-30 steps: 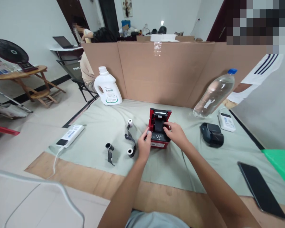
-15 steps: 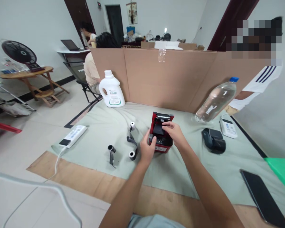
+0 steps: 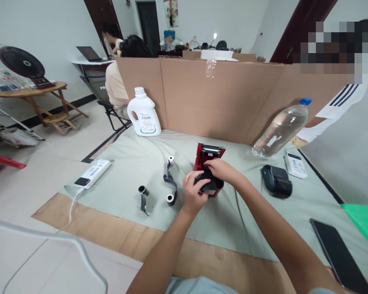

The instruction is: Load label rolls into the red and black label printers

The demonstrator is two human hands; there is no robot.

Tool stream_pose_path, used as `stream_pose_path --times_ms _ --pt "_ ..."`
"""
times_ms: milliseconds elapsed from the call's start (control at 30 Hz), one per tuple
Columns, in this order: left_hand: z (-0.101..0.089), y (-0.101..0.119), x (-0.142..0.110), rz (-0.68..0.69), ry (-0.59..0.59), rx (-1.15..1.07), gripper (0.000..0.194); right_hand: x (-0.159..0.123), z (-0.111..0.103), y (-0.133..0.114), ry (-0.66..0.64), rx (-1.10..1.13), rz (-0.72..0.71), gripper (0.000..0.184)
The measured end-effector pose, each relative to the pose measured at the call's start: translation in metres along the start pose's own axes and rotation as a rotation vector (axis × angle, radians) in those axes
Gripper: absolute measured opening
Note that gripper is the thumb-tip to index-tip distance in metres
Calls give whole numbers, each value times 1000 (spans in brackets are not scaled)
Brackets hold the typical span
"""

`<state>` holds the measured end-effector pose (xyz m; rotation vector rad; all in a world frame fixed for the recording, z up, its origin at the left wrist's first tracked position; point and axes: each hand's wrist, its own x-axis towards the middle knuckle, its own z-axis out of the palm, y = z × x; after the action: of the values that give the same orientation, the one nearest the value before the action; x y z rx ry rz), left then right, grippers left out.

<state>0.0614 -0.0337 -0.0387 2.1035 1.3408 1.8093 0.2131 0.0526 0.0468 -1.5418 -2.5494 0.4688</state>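
A small red-and-black printer stands on the cloth with its lid raised. My left hand is closed at its front left, thumb and fingers around a dark strip that lies over the printer's front. My right hand reaches into the opening from the right with bent fingers. Its fingertips are partly hidden, and I cannot make out what they hold. Left of the printer lie two small rolls joined by a dark strip, a far roll and a near roll. A separate dark roll with a loose tail stands farther left.
A white jug and a tilted clear bottle stand before a cardboard panel. A black device, a white power bank and a phone lie right. Another white power bank with a cable lies left.
My left hand has moved from the printer's left side onto the dark strip at its front. The right hand has shifted slightly left, deeper into the opening. The strip now extends over the front.
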Motion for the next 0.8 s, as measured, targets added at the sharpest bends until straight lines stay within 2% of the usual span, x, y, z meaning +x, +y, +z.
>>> stream_pose_path --times_ms 67,133,200,267,400,500,600,733,800 --pt "0 0 -1 23 -7 0 32 15 -4 -6 -166 -116 5 25" --pt "1 0 -1 30 -19 0 34 26 -5 -13 -273 -184 34 16" --pt "1 -1 -1 20 -21 -4 36 33 -4 -16 -319 -203 53 11" --pt "1 -2 -2 0 -8 -11 40 34 -2 -17 -309 -206 54 10" --pt "-1 -4 -2 -33 21 -26 45 21 -3 -11 -214 -180 40 17" --pt "-4 -4 0 -71 77 -62 44 3 -13 -7 -51 82 8 27" --pt "-8 -1 1 -75 188 -103 40 -12 -27 -3 127 370 22 36" --pt "-13 8 -1 -14 315 -32 37 -11 -45 0 222 524 115 47" --pt "-11 15 -6 36 332 12 36 -3 -54 -4 297 539 116 47"
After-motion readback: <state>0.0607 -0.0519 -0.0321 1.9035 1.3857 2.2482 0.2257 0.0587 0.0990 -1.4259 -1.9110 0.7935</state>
